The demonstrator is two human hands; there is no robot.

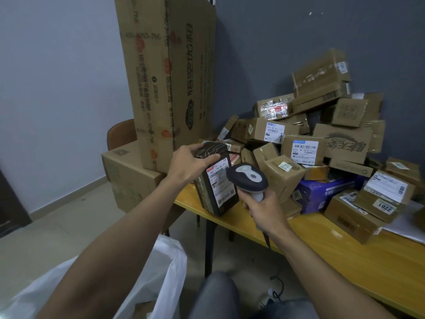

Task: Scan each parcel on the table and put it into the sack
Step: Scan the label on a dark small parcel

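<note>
Left hand (186,165) curls fingers over parcel (208,198) top; right hand (264,209) fingers wrap scanner (249,177) grip. Keep your label (222,187) square to scanner, parcel steady.

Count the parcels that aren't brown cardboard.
2: a dark parcel in the left hand, facing the scanner; a purple box on the table at the pile's front. More may be hidden in the pile.
</note>
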